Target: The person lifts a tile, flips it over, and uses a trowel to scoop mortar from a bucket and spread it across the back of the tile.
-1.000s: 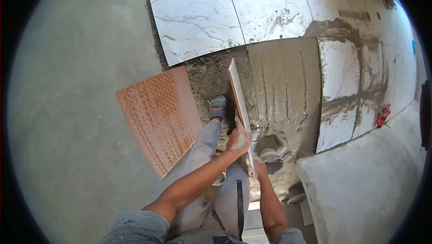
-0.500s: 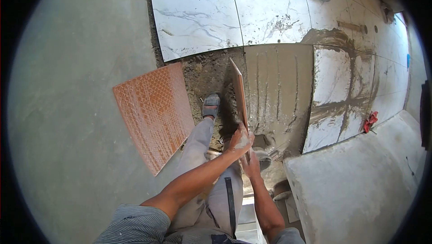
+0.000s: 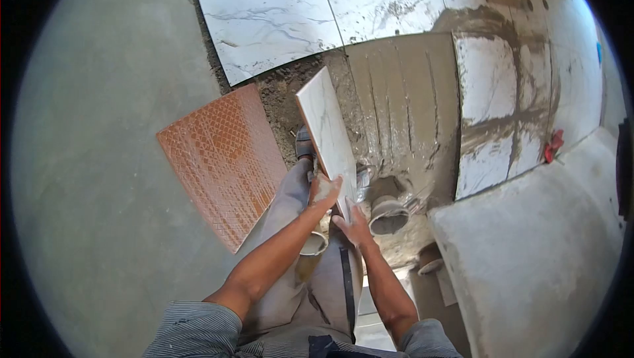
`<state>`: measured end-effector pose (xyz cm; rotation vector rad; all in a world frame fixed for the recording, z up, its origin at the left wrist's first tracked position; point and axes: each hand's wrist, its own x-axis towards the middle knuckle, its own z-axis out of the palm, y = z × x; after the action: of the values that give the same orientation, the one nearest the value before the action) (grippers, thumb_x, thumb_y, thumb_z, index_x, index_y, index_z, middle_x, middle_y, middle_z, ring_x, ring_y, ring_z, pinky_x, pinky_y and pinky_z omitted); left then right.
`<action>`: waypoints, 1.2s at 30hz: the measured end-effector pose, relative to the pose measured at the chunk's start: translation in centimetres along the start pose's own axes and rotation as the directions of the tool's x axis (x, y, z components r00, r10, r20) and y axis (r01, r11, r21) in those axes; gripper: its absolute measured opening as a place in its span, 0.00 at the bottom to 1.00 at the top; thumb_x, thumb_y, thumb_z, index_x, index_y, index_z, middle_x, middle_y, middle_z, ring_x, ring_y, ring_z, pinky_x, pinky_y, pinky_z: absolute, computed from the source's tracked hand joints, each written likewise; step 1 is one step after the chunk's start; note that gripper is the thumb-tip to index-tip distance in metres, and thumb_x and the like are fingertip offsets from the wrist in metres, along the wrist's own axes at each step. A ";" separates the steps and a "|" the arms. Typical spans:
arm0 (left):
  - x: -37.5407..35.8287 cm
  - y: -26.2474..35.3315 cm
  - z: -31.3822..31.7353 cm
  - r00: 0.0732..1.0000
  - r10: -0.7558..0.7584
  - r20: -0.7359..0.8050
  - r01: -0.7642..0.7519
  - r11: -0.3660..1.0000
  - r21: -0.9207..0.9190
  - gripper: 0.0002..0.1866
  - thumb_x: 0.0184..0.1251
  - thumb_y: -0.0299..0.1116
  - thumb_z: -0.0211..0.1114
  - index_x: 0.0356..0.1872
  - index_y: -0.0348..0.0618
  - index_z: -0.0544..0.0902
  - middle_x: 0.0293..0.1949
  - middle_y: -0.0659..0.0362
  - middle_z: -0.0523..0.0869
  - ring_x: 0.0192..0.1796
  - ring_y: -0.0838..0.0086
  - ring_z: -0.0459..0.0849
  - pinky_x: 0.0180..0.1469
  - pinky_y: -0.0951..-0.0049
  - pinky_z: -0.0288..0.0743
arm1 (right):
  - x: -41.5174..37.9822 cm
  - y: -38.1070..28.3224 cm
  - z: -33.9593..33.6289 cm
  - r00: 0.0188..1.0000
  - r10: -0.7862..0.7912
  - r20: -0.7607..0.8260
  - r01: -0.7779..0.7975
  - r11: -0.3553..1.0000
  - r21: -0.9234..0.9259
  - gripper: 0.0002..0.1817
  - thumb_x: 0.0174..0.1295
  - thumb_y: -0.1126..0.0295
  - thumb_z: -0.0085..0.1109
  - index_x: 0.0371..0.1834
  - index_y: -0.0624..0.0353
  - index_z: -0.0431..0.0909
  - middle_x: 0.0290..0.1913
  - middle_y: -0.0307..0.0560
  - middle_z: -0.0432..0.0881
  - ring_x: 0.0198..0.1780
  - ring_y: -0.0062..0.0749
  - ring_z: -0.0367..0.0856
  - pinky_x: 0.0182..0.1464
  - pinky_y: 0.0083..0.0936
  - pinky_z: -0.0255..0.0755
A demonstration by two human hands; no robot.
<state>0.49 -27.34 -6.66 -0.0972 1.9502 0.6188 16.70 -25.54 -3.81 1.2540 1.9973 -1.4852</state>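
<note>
I hold a white marbled floor tile up on its edge in front of my legs, tilted so its glossy face shows. My left hand grips its near left edge, thumb over the face. Lower down, my right hand clasps the near right corner. To the right of the tile lies a bed of wet grey mortar with several long grooves. On the left, a second tile rests with its orange-brown patterned back upward, coated in a thin wet film.
Laid white marbled tiles run along the far side. More tiles smeared with mortar lie at the right. Small containers stand near my feet. A raised concrete ledge borders the near right; bare concrete floor spreads left.
The held tile has turned from nearly edge-on to show its white face, and has shifted left with both hands. A container by my right hand has come into fuller view.
</note>
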 end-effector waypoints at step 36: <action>-6.0 0.1 -3.1 0.982 0.071 0.174 -0.004 0.934 -0.358 0.17 0.54 0.26 0.61 0.46 0.33 0.73 0.37 0.54 0.81 0.36 0.68 0.83 0.33 0.72 0.80 | -4.9 13.0 9.0 0.712 0.606 0.355 -0.493 0.073 0.867 0.31 0.56 0.53 0.60 0.50 0.73 0.70 0.44 0.55 0.77 0.45 0.35 0.77 0.44 0.30 0.73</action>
<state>0.64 -29.89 -0.43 -0.2217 1.6470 0.9698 27.99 -34.99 -11.37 2.1906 0.1831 -2.1314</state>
